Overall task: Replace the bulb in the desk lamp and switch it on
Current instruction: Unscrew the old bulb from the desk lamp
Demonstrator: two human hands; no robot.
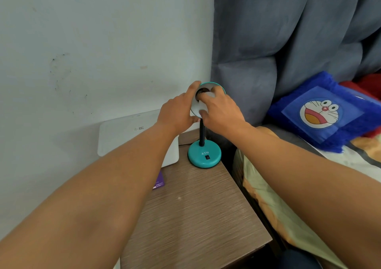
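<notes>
- Right hand [221, 112]: fingers closed around the white bulb [209, 94] at the socket inside the shade [195, 109].
- Left hand [178, 112]: clamps the shade's rim at 9 o'clock.
- Teal desk lamp base [204, 154]: stands at the nightstand [191, 217] rear edge.
- Risk: a tilted bulb may cross-thread; excess torque may tip the base.

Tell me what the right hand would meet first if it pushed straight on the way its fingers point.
Most likely the white inside of the lamp shade: the right hand points up-left into its opening, near the dark socket. Depth is unclear.
</notes>
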